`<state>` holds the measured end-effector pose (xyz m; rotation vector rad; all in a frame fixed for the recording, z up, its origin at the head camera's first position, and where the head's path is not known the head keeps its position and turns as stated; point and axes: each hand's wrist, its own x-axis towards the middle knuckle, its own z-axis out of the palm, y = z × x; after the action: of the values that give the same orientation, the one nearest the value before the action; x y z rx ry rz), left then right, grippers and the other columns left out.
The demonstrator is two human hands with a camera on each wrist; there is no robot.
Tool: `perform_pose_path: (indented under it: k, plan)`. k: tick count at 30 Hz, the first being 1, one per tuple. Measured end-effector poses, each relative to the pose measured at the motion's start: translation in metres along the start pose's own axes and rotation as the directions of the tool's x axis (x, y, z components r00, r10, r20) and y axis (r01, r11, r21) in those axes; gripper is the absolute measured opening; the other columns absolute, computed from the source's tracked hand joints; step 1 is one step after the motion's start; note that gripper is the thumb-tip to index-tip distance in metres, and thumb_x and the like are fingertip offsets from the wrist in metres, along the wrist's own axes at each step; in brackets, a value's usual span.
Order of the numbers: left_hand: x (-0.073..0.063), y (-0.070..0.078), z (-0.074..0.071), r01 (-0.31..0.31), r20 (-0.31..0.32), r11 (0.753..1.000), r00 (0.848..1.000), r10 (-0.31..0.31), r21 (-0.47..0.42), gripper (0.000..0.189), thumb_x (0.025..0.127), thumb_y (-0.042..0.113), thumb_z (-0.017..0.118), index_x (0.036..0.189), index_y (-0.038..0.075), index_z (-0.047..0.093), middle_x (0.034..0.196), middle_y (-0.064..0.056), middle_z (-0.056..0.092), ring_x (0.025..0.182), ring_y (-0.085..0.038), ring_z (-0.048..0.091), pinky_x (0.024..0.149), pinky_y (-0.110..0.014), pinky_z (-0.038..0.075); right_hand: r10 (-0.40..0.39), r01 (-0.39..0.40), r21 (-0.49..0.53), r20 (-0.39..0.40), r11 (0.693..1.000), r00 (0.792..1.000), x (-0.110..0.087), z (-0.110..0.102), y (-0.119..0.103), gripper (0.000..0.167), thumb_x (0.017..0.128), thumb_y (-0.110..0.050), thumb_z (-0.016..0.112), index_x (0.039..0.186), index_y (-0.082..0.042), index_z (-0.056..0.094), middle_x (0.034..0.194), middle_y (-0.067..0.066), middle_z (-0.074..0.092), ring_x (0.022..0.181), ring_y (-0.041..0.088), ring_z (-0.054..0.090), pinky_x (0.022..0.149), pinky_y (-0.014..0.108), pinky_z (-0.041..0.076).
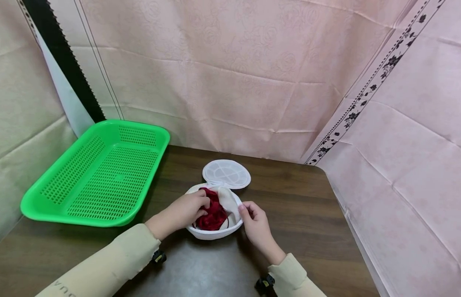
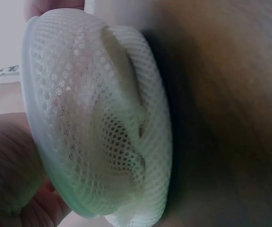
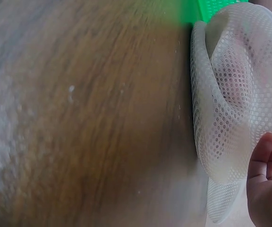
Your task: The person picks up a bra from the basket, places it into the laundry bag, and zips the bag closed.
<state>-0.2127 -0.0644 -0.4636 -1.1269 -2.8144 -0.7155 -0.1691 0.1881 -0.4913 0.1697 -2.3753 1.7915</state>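
The white mesh laundry bag sat pinched at its rim by the right hand, while dark-red cloth lay inside against the fingertips of the left hand, their grip unclear.

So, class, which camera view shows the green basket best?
The head view: the whole green basket shows, from rim to perforated floor, left of the white mesh bag. The right wrist view catches only a green piece at the top edge; the left wrist view shows no clear part of it.
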Motion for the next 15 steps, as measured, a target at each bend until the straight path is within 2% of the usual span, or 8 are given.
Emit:
perform_pose_path:
  k: [4,7,9,11,13,15]
  plan:
    - [-0.002,-0.001,0.006,-0.018,0.035,1.000,0.999,0.017,0.010,0.020,0.090,0.002,0.081,0.087,0.017,0.068,0.094,0.003,0.058,0.083,-0.013,0.060,0.078,-0.030,0.054,0.001,-0.001,-0.002,0.001,1.000,1.000,0.000,0.001,0.001,0.014,0.106,-0.005,0.065,0.100,0.003,0.073,0.082,0.011,0.066,0.074,0.008,0.056,0.070,0.021,0.046]
    - [-0.006,0.001,0.002,-0.003,0.040,1.000,0.999,0.003,-0.011,0.013,0.092,0.007,0.080,0.096,0.016,0.071,0.100,0.003,0.060,0.088,-0.013,0.062,0.082,-0.033,0.056,0.007,-0.006,-0.003,0.010,1.000,1.000,-0.001,0.001,0.001,0.013,0.106,-0.006,0.065,0.100,0.002,0.073,0.082,0.011,0.066,0.073,0.009,0.056,0.069,0.021,0.046]
    - [-0.009,0.002,-0.003,0.055,0.025,0.997,0.998,-0.054,-0.052,0.015,0.093,0.012,0.077,0.106,0.016,0.071,0.101,0.004,0.061,0.088,-0.013,0.062,0.083,-0.035,0.056,0.010,-0.010,-0.004,0.011,1.000,1.000,-0.002,0.000,0.001,0.013,0.106,-0.007,0.065,0.100,0.002,0.073,0.082,0.011,0.065,0.073,0.009,0.056,0.069,0.021,0.046]
    - [-0.012,0.004,-0.010,0.117,-0.018,0.988,0.993,-0.120,-0.104,0.026,0.091,0.013,0.071,0.116,0.016,0.067,0.101,0.006,0.061,0.085,-0.011,0.061,0.079,-0.035,0.055,0.010,-0.010,-0.003,0.009,1.000,1.000,-0.002,-0.001,0.002,0.014,0.106,-0.007,0.065,0.101,0.002,0.073,0.082,0.010,0.065,0.073,0.009,0.056,0.069,0.021,0.046]
    - [-0.014,0.005,-0.016,0.178,-0.075,0.972,0.979,-0.191,-0.155,0.037,0.086,0.011,0.064,0.123,0.015,0.060,0.100,0.007,0.060,0.081,-0.011,0.059,0.075,-0.034,0.053,0.009,-0.009,-0.007,0.006,1.000,1.000,-0.001,-0.001,0.002,0.013,0.106,-0.007,0.065,0.101,0.002,0.073,0.082,0.010,0.065,0.074,0.009,0.056,0.069,0.021,0.046]
    - [-0.015,0.004,-0.019,0.209,-0.144,0.959,0.960,-0.238,-0.192,0.040,0.085,0.008,0.059,0.124,0.012,0.055,0.099,0.004,0.061,0.080,-0.011,0.058,0.073,-0.034,0.051,0.008,-0.008,-0.009,0.006,1.000,1.000,-0.001,-0.002,0.002,0.014,0.106,-0.008,0.065,0.100,0.002,0.073,0.082,0.010,0.065,0.074,0.009,0.056,0.070,0.021,0.046]
